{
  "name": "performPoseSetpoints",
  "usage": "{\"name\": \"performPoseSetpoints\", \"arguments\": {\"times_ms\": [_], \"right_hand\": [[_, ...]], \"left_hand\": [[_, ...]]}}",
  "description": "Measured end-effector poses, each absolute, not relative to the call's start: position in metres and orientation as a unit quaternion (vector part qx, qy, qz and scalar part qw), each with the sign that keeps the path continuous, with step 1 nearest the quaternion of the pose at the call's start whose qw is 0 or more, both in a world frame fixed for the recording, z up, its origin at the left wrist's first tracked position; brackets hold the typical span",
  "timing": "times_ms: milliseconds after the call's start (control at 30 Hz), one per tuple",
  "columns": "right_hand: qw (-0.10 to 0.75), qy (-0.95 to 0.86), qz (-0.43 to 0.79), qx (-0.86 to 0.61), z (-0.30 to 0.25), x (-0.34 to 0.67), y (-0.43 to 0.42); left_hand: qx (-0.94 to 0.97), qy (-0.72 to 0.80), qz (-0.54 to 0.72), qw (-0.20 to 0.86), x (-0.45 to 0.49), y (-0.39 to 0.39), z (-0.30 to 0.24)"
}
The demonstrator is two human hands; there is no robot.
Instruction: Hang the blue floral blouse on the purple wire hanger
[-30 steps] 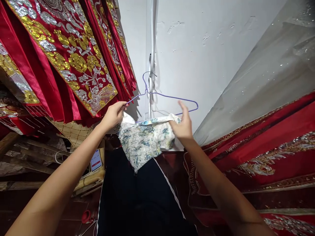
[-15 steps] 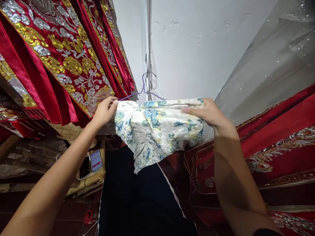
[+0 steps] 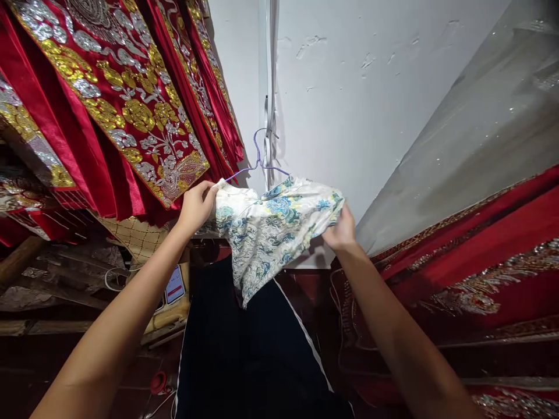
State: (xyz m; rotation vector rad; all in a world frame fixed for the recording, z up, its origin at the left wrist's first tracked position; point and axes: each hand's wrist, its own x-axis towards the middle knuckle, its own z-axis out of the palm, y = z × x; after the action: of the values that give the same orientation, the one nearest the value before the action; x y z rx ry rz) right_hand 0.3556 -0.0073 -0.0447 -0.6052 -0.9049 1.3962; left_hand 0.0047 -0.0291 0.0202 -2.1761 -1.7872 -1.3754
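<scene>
A white blouse point(image 3: 271, 233) with a blue, green and yellow floral print hangs in front of me on a purple wire hanger point(image 3: 258, 157). The hanger's hook is up by a pale vertical rail; its lower part is inside the cloth. My left hand point(image 3: 198, 203) pinches the blouse at its left shoulder, near the hanger's end. At the right side, my right hand point(image 3: 343, 230) is on the sleeve edge, its fingers partly behind the fabric. The cloth droops to a point in the middle.
Red garments with gold and silver embroidery point(image 3: 140, 116) hang at the left. More beaded red cloth point(image 3: 480, 279) is at the right, beside a translucent sheet point(image 3: 471, 134). A phone point(image 3: 175, 285) rests on a bamboo rack point(image 3: 168, 320) at lower left. A white wall point(image 3: 332, 105) rises ahead.
My right hand has moved inward and down, from the blouse's top right edge to under the sleeve. The right shoulder now slopes over the hanger. The left hand keeps its pinch.
</scene>
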Motion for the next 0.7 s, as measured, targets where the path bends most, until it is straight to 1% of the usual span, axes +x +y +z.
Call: {"name": "performPoseSetpoints", "arguments": {"times_ms": [133, 233, 300, 333, 367, 400, 467, 500, 533, 567, 600, 700], "right_hand": [[0.627, -0.381, 0.646, -0.212, -0.018, 0.371, -0.011], [0.624, -0.424, 0.632, -0.177, 0.013, 0.361, -0.020], [0.598, -0.468, 0.630, -0.164, 0.029, 0.347, -0.032], [0.561, -0.501, 0.639, -0.160, 0.034, 0.340, -0.039], [0.503, -0.543, 0.655, -0.155, 0.038, 0.334, -0.048], [0.424, -0.592, 0.670, -0.147, 0.039, 0.330, -0.056], [0.247, -0.685, 0.672, -0.135, 0.036, 0.322, -0.069], [0.186, -0.718, 0.656, -0.141, 0.032, 0.318, -0.073], [0.163, -0.740, 0.633, -0.160, 0.025, 0.314, -0.073], [0.176, -0.752, 0.606, -0.192, 0.017, 0.309, -0.072], [0.219, -0.755, 0.574, -0.231, 0.008, 0.304, -0.067], [0.382, -0.743, 0.449, -0.317, -0.018, 0.289, -0.048]], "left_hand": [[-0.679, -0.576, -0.455, -0.003, 0.007, -0.029, 0.017], [-0.658, -0.589, -0.468, -0.007, 0.006, -0.022, 0.024], [-0.645, -0.604, -0.468, 0.007, 0.004, -0.019, 0.030], [-0.639, -0.609, -0.469, 0.016, 0.004, -0.019, 0.033], [-0.636, -0.610, -0.472, 0.021, 0.004, -0.021, 0.034], [-0.637, -0.605, -0.477, 0.013, 0.005, -0.025, 0.035], [-0.653, -0.574, -0.492, -0.041, 0.012, -0.037, 0.033], [-0.668, -0.552, -0.493, -0.079, 0.017, -0.044, 0.031], [-0.684, -0.528, -0.489, -0.119, 0.025, -0.052, 0.029], [-0.702, -0.504, -0.479, -0.155, 0.033, -0.060, 0.027], [-0.719, -0.482, -0.466, -0.185, 0.042, -0.067, 0.026], [-0.741, -0.431, -0.436, -0.275, 0.070, -0.084, 0.025]]}}
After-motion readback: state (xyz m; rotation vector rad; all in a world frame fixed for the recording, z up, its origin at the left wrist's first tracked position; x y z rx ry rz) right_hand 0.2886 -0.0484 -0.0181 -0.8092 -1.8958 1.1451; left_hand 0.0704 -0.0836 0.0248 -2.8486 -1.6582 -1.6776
